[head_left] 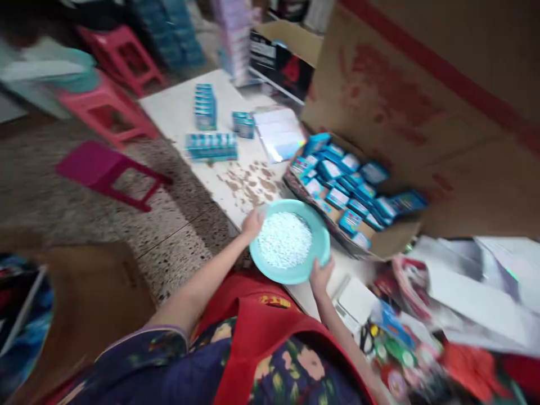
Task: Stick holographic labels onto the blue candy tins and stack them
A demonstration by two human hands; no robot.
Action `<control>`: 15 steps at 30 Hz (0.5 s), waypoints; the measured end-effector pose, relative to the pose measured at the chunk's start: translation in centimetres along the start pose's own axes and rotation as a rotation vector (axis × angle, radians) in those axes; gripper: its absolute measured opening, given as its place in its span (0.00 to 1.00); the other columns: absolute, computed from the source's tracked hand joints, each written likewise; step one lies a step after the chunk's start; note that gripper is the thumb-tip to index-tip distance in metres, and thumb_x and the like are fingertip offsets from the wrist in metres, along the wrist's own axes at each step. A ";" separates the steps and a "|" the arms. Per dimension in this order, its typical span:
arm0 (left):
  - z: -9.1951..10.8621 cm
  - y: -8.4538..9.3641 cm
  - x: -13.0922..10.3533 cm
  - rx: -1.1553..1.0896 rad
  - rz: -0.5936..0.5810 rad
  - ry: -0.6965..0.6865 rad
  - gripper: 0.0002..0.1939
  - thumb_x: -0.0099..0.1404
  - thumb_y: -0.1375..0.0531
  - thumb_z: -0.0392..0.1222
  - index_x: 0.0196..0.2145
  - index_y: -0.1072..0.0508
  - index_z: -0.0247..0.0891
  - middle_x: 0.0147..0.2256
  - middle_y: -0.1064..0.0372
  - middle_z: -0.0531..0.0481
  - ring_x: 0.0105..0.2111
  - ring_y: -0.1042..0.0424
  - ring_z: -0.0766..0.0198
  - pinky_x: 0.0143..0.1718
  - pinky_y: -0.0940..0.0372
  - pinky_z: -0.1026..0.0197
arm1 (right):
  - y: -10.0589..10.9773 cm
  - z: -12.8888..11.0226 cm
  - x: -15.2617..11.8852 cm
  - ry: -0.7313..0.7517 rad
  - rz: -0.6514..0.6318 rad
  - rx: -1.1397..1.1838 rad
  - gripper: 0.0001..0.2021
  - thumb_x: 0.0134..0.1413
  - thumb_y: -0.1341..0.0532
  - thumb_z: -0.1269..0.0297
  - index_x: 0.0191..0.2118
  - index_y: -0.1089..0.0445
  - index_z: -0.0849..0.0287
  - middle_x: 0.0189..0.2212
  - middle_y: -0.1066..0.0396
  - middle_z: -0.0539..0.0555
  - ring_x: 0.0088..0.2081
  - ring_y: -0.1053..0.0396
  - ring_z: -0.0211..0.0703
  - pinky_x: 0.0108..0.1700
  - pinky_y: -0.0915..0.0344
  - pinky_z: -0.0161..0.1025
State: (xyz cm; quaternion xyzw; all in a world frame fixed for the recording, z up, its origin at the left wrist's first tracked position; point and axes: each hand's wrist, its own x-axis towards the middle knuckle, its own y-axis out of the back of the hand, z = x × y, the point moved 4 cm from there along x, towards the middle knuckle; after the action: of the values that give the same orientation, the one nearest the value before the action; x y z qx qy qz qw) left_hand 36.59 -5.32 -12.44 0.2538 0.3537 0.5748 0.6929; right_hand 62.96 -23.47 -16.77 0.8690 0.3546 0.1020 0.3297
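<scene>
A round light turquoise basin (319, 228) is held between my two hands at the table's near edge. Small white pellets (284, 241) cover its bottom; the picture is too blurred to tell their kind. My left hand (253, 223) is closed on the left rim, and my right hand (321, 274) grips the rim at the lower right. Just beyond the basin, an open cardboard box (390, 246) holds many small blue boxes (337, 197), lying loosely in rows.
The white table (169, 104) carries blue packs in stacks (211, 147), a shiny sheet stack (278, 132) and brown spots. A white scale-like device (356, 301) stands at right beside cluttered supplies. A large carton (422, 112) rises behind. Plastic stools (90, 163) stand on the left floor.
</scene>
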 end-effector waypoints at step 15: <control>-1.0 -1.0 0.5 0.082 -0.001 0.056 0.21 0.72 0.53 0.50 0.56 0.36 0.36 0.47 0.28 0.39 0.46 0.28 0.49 0.44 0.35 0.55 | 0.5 0.8 -1.2 -0.123 0.014 0.028 0.37 0.53 0.48 0.44 0.62 0.46 0.64 0.58 0.38 0.66 0.57 0.37 0.57 0.56 0.41 0.50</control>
State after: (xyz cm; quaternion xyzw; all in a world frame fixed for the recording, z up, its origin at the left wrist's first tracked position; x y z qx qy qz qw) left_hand 36.43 -5.13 -13.93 0.2658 0.3964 0.5663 0.6720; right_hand 62.72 -24.97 -16.98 0.8807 0.3289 0.0458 0.3379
